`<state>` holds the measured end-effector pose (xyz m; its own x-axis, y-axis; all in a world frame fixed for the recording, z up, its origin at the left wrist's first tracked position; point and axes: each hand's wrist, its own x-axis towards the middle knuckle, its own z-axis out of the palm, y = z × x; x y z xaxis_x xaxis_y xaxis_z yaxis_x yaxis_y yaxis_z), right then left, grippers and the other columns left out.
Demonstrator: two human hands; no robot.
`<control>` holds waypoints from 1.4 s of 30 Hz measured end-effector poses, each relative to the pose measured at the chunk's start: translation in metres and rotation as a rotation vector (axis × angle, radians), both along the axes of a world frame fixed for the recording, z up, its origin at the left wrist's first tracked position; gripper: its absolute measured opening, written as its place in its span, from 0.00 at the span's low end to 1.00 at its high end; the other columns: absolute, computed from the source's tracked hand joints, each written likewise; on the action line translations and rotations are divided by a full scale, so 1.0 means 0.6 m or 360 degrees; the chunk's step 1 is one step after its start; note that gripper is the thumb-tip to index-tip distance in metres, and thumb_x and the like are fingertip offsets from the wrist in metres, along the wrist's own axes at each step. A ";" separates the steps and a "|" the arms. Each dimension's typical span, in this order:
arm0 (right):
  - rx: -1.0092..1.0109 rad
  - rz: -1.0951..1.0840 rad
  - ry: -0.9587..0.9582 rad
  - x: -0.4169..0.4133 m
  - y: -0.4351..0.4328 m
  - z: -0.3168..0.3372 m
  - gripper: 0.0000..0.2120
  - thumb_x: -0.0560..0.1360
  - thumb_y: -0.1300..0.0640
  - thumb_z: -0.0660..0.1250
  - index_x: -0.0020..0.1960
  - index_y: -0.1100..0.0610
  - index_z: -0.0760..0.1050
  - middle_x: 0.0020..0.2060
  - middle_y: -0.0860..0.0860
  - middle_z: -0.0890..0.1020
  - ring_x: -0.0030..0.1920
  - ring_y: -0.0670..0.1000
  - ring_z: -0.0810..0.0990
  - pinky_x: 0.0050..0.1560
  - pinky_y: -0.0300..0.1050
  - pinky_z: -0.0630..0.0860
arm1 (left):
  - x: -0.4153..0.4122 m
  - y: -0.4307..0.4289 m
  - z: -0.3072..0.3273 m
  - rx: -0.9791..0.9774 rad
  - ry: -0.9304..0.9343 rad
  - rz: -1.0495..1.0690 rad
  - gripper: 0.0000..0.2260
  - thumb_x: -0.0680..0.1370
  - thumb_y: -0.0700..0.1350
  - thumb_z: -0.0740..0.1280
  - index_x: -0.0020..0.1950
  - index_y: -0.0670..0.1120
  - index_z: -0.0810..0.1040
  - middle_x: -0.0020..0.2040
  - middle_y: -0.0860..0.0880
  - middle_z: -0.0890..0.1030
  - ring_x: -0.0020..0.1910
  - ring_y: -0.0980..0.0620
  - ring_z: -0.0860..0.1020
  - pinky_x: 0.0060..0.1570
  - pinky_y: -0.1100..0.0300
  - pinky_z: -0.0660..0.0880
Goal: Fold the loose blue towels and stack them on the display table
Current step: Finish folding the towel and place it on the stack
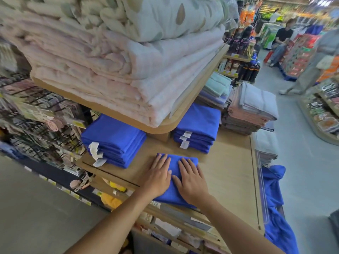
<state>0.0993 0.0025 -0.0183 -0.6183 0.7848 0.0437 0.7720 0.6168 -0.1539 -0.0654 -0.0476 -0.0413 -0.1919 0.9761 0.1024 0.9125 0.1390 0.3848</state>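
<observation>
A folded blue towel (174, 191) lies on the wooden display table (229, 173) near its front edge. My left hand (157, 176) presses flat on its left half and my right hand (191, 180) presses flat on its right half, fingers straight. Behind them stand two stacks of folded blue towels: the left stack (113, 140) and the right stack (199, 127), both with white tags. Loose blue towels (275, 202) hang over the table's right edge down toward the floor.
A raised wooden shelf (183, 116) with piled pale quilts (110, 57) overhangs the two stacks. Grey and pink folded towels (251, 109) stand at the back right. A rack of hanging goods (36, 116) is at the left. People are in the aisle at the far right.
</observation>
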 end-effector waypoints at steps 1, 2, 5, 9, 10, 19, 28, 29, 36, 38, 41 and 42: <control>0.0005 -0.0007 0.0020 0.001 -0.001 -0.005 0.33 0.83 0.36 0.49 0.83 0.52 0.56 0.82 0.47 0.56 0.83 0.50 0.50 0.81 0.52 0.47 | -0.003 -0.001 -0.006 0.0001 0.0027 -0.0008 0.27 0.86 0.52 0.51 0.83 0.45 0.51 0.84 0.50 0.48 0.82 0.51 0.42 0.78 0.58 0.39; 0.0017 -0.0012 0.0047 0.002 -0.001 -0.008 0.33 0.83 0.36 0.50 0.83 0.52 0.57 0.82 0.47 0.57 0.83 0.50 0.51 0.81 0.52 0.48 | -0.005 -0.003 -0.012 0.0025 0.0044 -0.0009 0.27 0.86 0.52 0.51 0.83 0.45 0.52 0.84 0.50 0.49 0.82 0.51 0.42 0.79 0.58 0.40; 0.0023 -0.0018 0.0143 0.001 -0.002 -0.011 0.33 0.82 0.37 0.53 0.81 0.53 0.60 0.82 0.49 0.59 0.82 0.51 0.53 0.81 0.52 0.50 | -0.008 -0.002 -0.022 0.0051 0.0082 -0.0007 0.26 0.86 0.52 0.52 0.83 0.46 0.53 0.83 0.50 0.51 0.82 0.51 0.44 0.79 0.57 0.41; -0.0150 -0.0444 0.0566 0.018 0.001 -0.004 0.33 0.80 0.43 0.65 0.78 0.59 0.64 0.76 0.58 0.69 0.75 0.60 0.67 0.75 0.52 0.64 | -0.006 -0.006 -0.021 0.0078 0.0019 -0.0013 0.27 0.84 0.53 0.51 0.83 0.46 0.56 0.83 0.50 0.53 0.82 0.52 0.45 0.79 0.55 0.45; -0.0246 -0.0592 0.0676 0.025 0.005 0.001 0.31 0.78 0.44 0.66 0.75 0.59 0.67 0.69 0.57 0.76 0.69 0.60 0.73 0.68 0.53 0.70 | -0.006 -0.007 -0.019 0.0101 -0.0007 -0.0005 0.27 0.84 0.52 0.51 0.83 0.46 0.56 0.83 0.51 0.54 0.82 0.52 0.46 0.79 0.55 0.45; -0.1618 -0.0934 0.1175 0.008 0.060 0.057 0.19 0.68 0.53 0.80 0.56 0.58 0.81 0.51 0.54 0.87 0.51 0.54 0.86 0.55 0.51 0.83 | -0.005 -0.013 -0.015 0.0281 -0.0135 -0.0016 0.24 0.84 0.45 0.59 0.81 0.46 0.62 0.81 0.51 0.57 0.82 0.50 0.52 0.80 0.57 0.48; -0.1476 -0.0511 0.1639 0.063 0.044 0.135 0.18 0.65 0.53 0.76 0.55 0.50 0.82 0.47 0.49 0.88 0.50 0.50 0.87 0.48 0.47 0.82 | 0.000 -0.004 0.069 0.0155 -0.2500 0.0489 0.33 0.72 0.52 0.77 0.75 0.54 0.70 0.73 0.52 0.74 0.71 0.48 0.74 0.60 0.51 0.76; -0.1485 -0.0499 0.1663 0.075 0.054 0.153 0.18 0.66 0.53 0.77 0.55 0.50 0.82 0.48 0.49 0.88 0.50 0.51 0.87 0.50 0.48 0.83 | 0.003 0.000 0.079 -0.0050 -0.2641 0.0358 0.30 0.71 0.56 0.77 0.72 0.51 0.74 0.70 0.49 0.78 0.69 0.46 0.76 0.57 0.51 0.77; -0.1518 -0.0561 0.1879 0.138 0.153 0.251 0.13 0.76 0.65 0.72 0.60 0.60 0.80 0.53 0.57 0.87 0.51 0.58 0.87 0.51 0.53 0.83 | 0.044 0.077 0.153 -0.0374 -0.2480 0.0026 0.22 0.71 0.46 0.76 0.64 0.46 0.78 0.61 0.47 0.84 0.58 0.48 0.83 0.50 0.54 0.83; -0.1554 -0.0631 0.1986 0.132 0.192 0.273 0.15 0.76 0.66 0.71 0.62 0.62 0.79 0.51 0.57 0.87 0.48 0.57 0.87 0.46 0.50 0.84 | 0.046 0.119 0.189 -0.0254 -0.2536 0.0057 0.20 0.71 0.44 0.75 0.62 0.46 0.79 0.60 0.45 0.84 0.57 0.47 0.84 0.48 0.50 0.84; -0.1618 -0.0688 0.2109 0.099 0.269 0.307 0.18 0.76 0.62 0.72 0.66 0.61 0.78 0.54 0.58 0.87 0.53 0.57 0.87 0.49 0.50 0.84 | 0.025 0.188 0.251 -0.0115 -0.2669 0.0093 0.18 0.72 0.46 0.74 0.61 0.47 0.80 0.55 0.47 0.86 0.50 0.48 0.86 0.39 0.50 0.85; -0.1651 -0.0718 0.2113 0.086 0.293 0.315 0.20 0.76 0.59 0.73 0.67 0.60 0.78 0.56 0.57 0.86 0.55 0.57 0.86 0.51 0.49 0.84 | 0.016 0.209 0.265 -0.0077 -0.2743 0.0131 0.18 0.71 0.47 0.74 0.61 0.48 0.80 0.54 0.47 0.86 0.48 0.48 0.86 0.39 0.50 0.84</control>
